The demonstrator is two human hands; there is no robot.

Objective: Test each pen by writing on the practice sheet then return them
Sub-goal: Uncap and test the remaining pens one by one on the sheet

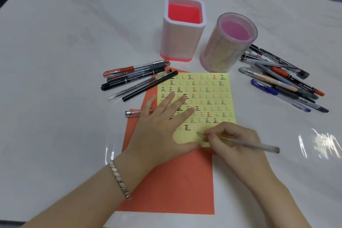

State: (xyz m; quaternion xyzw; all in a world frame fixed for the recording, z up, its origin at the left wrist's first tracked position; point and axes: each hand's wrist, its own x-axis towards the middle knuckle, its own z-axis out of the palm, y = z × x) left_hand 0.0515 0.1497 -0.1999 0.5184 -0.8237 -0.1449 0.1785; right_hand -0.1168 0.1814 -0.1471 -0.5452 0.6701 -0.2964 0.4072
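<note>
Two hands work on a yellow sheet [205, 98] printed with a grid of characters, some traced in black, red or grey. The sheet lies on an orange sheet [172, 181] on a white table [64, 61]. The left hand [162, 127] lies flat on the yellow sheet's left part, fingers spread, holding it down; a bracelet [119, 180] circles the wrist. The right hand [231, 140] pinches a grey pen [255, 145] between thumb and fingers, its tip touching the sheet near the lower edge, its barrel angled out to the right. A clear cap [133, 113] lies just left of the left hand, partly on the orange sheet. One bunch of pens [137, 79] lies left of the sheet's top, another bunch [283, 77] to its right. Behind the sheet stand a square holder [181, 42] with a red inside and a round holder [225, 50] with a pink inside; both look empty.
</note>
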